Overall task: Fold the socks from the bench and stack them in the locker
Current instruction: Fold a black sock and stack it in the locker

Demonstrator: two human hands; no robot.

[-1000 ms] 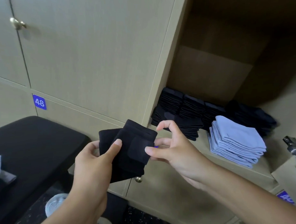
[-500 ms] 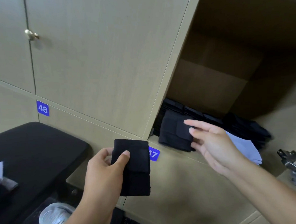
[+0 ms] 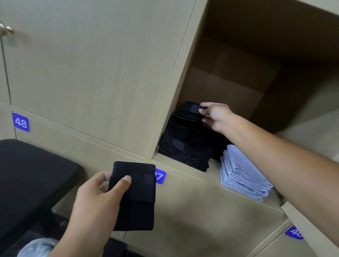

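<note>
My right hand [image 3: 215, 115] reaches into the open locker [image 3: 230, 84], fingers curled on a folded black sock [image 3: 192, 108] that sits on top of the rear black stack [image 3: 181, 128]. A second black stack [image 3: 186, 152] lies in front of it, with a pale blue stack [image 3: 241, 174] just to its right on the locker floor. My left hand [image 3: 98, 200] grips another folded black sock [image 3: 135, 195] between thumb and fingers, held in front of the lower doors, beside the black bench [image 3: 28, 183]. A blue "48" tag [image 3: 21, 122] marks the door at left.
</note>
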